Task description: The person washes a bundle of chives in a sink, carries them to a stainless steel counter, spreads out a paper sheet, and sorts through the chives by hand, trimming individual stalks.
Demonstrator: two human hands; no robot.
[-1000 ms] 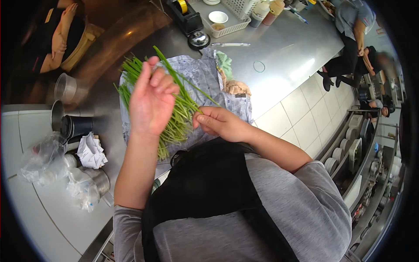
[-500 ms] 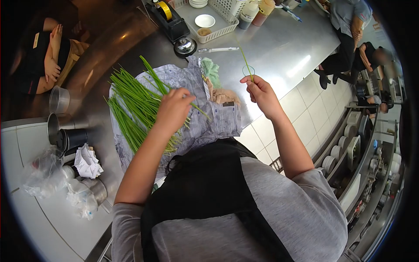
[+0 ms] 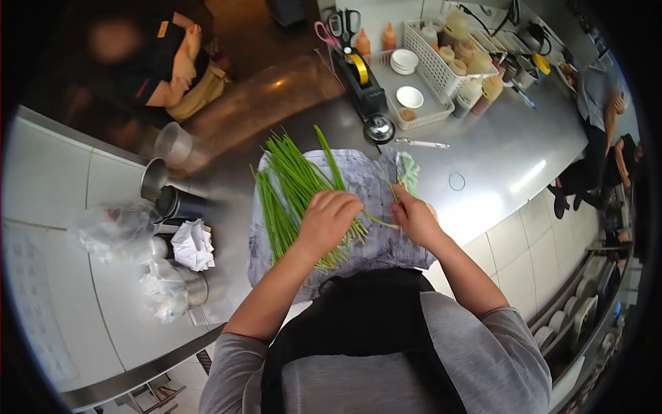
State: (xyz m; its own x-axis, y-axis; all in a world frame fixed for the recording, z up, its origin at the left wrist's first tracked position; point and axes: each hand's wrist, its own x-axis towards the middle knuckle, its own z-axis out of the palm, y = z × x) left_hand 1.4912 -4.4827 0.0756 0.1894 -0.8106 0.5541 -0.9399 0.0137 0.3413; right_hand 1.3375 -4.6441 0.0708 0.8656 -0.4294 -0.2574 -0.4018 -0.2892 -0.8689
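A bunch of long green chives (image 3: 288,183) lies spread on crumpled grey printed paper (image 3: 365,169) on the steel counter. My left hand (image 3: 328,222) is over the bunch's right side, its fingers closed on a single chive stalk (image 3: 378,220) that slants down to the right. To its right, my right hand (image 3: 418,219) is pinched at the paper's right part, with a thin stalk showing above its fingertips. Just behind it lies a crumpled pale green cloth (image 3: 408,172), partly hidden. A thin green elastic band (image 3: 456,181) lies on the counter farther right.
Behind the paper stand a tape dispenser (image 3: 360,90), a bell (image 3: 378,129), a pen (image 3: 422,143) and a white basket (image 3: 441,65) of sauce bottles. At left are a black container (image 3: 181,204), crumpled white paper (image 3: 193,245) and plastic bags (image 3: 124,224). A person (image 3: 169,69) stands across the counter.
My right hand has come in from the right, bringing its stalk over the paper beside my left hand. My left hand now has a stalk stretched out from its fingertips. The view has shifted.
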